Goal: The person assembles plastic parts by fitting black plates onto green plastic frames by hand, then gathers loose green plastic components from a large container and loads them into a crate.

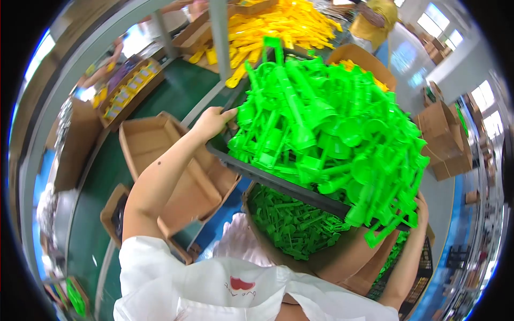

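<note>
A black plastic crate (267,176) heaped high with bright green plastic pieces (326,123) is held up in front of me, tilted down to the right. Some of the pieces look like small shovels with scoop ends and handles. My left hand (214,123) grips the crate's left end, its fingers closed on the rim. At the opposite end, my right hand (421,211) is closed around the side, partly hidden by the pieces. Below the crate, an open cardboard box (337,262) holds more green pieces, which look darker in shade.
Empty cardboard trays (150,144) lie on the green work surface (101,203) at left. Yellow plastic shovels (284,24) are piled at the back, near a metal post (219,43). Another black crate (420,273) stands low at right. People work across the table and at far right.
</note>
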A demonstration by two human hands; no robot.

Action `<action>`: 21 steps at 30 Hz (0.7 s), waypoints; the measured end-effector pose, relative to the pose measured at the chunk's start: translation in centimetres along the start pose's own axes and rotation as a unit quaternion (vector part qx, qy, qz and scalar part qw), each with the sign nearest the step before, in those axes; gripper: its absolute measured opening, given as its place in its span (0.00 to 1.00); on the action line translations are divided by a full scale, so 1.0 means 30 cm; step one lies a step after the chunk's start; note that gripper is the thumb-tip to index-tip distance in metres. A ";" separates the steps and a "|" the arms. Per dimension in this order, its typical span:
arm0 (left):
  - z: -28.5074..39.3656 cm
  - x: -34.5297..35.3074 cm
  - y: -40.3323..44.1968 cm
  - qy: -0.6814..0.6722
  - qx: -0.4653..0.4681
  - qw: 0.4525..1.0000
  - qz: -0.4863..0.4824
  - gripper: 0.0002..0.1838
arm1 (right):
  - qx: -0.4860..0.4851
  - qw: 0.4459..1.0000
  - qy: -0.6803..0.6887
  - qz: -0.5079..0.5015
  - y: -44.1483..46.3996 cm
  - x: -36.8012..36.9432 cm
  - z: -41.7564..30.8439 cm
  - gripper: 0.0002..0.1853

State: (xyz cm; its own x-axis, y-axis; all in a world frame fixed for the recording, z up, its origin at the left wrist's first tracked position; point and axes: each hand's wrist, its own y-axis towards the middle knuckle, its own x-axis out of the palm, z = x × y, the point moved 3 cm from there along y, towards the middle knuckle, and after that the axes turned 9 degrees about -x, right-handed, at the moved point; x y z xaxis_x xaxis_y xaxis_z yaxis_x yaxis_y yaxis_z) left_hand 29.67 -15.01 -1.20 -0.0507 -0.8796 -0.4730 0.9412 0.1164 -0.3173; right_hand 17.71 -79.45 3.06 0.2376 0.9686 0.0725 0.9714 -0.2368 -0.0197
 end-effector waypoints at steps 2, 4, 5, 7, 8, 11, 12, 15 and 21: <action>0.023 0.005 -0.207 -0.019 0.001 1.000 0.023 0.23 | 0.004 0.998 -0.058 -0.013 -0.082 -0.114 -0.126 0.27; 0.050 -0.007 -0.454 0.005 -0.011 0.999 0.046 0.23 | -0.019 0.995 -0.095 -0.027 -0.171 -0.150 -0.282 0.22; 0.015 -0.009 -0.538 -0.032 -0.030 0.997 0.058 0.23 | -0.023 0.992 -0.109 -0.058 -0.202 -0.121 -0.365 0.20; -0.092 -0.037 -0.820 -0.073 -0.061 0.989 0.112 0.23 | -0.011 0.996 -0.072 -0.051 -0.238 -0.085 -0.457 0.20; -0.114 -0.052 -0.995 -0.094 -0.058 0.985 0.132 0.23 | -0.018 0.994 -0.077 -0.078 -0.245 -0.056 -0.458 0.20; -0.245 -0.066 -1.478 -0.132 -0.128 0.958 0.220 0.22 | -0.042 0.984 -0.070 -0.157 -0.216 0.088 -0.419 0.20; -0.149 -0.046 -1.333 -0.099 -0.178 0.949 0.240 0.22 | -0.009 0.982 -0.080 -0.172 -0.019 0.123 -0.340 0.20; -0.108 0.037 -1.495 -0.099 -0.202 0.936 0.272 0.21 | -0.002 0.971 -0.066 -0.228 0.118 0.203 -0.249 0.19; -0.053 0.087 -1.560 -0.158 -0.179 0.881 0.409 0.19 | -0.004 0.932 -0.043 -0.360 0.432 0.432 -0.132 0.19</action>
State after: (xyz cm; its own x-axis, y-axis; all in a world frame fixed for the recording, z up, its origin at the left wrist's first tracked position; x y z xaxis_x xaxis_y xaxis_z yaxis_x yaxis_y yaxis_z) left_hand -15.04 -22.02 11.10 0.7443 -0.5117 -0.4292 0.4512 0.8591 -0.2417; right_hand 33.38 -70.26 7.69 -0.4759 0.8793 -0.0166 0.8793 0.4761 0.0097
